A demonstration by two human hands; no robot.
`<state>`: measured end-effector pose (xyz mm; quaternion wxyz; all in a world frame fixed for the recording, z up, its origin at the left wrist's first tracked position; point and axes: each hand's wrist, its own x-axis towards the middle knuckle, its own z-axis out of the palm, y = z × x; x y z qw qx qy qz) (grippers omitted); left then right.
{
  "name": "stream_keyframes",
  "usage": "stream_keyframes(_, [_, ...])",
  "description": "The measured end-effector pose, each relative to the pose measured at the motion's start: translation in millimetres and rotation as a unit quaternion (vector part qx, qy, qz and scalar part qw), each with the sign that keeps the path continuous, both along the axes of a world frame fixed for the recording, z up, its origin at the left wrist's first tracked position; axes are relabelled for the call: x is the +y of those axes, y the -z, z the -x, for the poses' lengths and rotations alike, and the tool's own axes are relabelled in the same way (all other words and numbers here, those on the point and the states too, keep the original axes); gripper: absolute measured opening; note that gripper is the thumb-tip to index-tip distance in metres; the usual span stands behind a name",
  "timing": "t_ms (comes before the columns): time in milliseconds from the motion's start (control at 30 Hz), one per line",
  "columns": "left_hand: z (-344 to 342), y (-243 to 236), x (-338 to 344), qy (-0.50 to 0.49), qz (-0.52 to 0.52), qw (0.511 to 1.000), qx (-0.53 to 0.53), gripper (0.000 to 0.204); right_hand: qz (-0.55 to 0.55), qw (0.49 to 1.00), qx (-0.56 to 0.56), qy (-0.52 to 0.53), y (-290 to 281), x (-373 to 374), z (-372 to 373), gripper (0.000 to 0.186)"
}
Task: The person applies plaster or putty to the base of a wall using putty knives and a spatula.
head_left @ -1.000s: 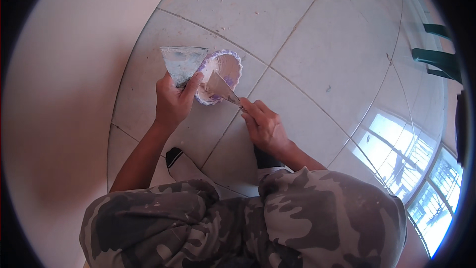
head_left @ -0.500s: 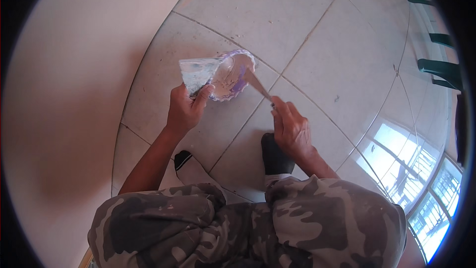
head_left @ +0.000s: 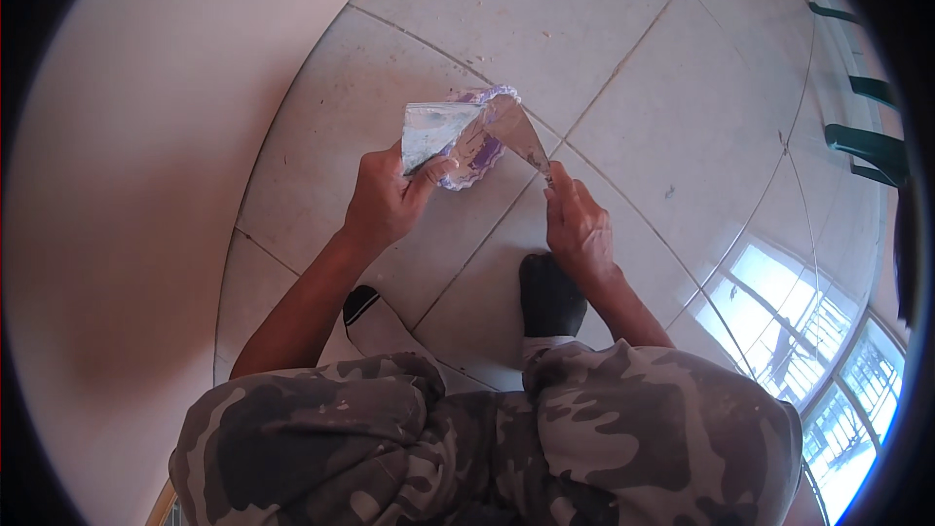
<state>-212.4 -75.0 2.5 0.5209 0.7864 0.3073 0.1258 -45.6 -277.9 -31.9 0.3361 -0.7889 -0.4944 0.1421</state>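
My left hand [head_left: 390,190] is closed on a wide scraper [head_left: 430,131] smeared with pale paste and on the scalloped white-and-purple bowl [head_left: 472,162], its thumb lying at the bowl's rim. Pale paste coats the inside of the bowl, which is held tilted above the floor. My right hand [head_left: 579,217] grips a narrower putty knife [head_left: 522,132], whose blade reaches over the bowl's upper right edge, beside the wide scraper's far corner.
Beneath is a tiled floor [head_left: 623,107] with scattered specks, bordered on the left by a pale wall [head_left: 136,185]. My two feet [head_left: 553,297] rest below the hands. Dark green legs [head_left: 857,141] of furniture stand at the right, near a bright window [head_left: 867,375].
Both hands have moved a little up, the left also rightward. The knife's blade has risen from inside the bowl to its upper rim, meeting the wide scraper's corner.
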Motion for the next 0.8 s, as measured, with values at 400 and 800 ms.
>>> stream_keyframes(400, [3.1, 4.1, -1.5, 0.009, -0.013, 1.000, -0.017, 0.025, 0.043, 0.983, 0.177, 0.020, -11.1, -6.4, 14.1, 0.027])
stream_keyframes(800, [8.4, 14.4, -4.0, -0.006, 0.006, 0.999, -0.037, 0.023, 0.035, 0.979, 0.199, 0.026, -17.2, -3.7, 6.9, 0.029])
